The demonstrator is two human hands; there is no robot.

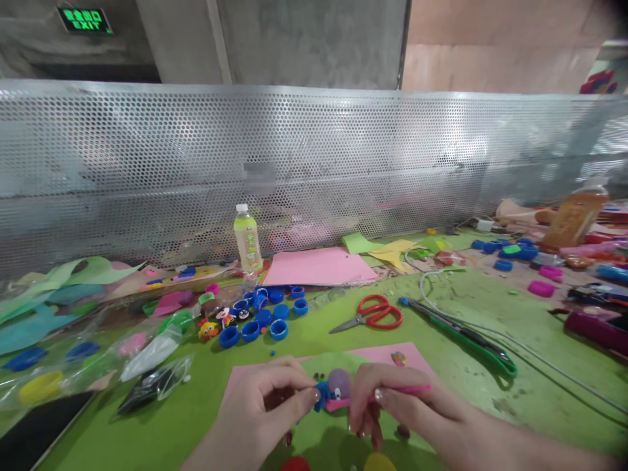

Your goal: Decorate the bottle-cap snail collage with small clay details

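1. Two hands work above the near middle of the tabletop [304, 335], over a pink sheet [417, 356].
2. The left hand [275, 405] pinches a small blue piece [320, 396] between thumb and forefinger. It looks light and soft, like modelling clay, so a gentle fingertip hold at its edge should suit; hard squeezing would probably dent it.
3. The right hand [407, 407] is closed around a slim pink stick [417, 389], which seems light and fairly stiff, best held like a pen along its shaft.
4. Just right of the blue piece sits a purple ball [339, 381], apparently smooth and easily marked, better steadied from its sides. Whether it is joined to the blue piece, I cannot tell.
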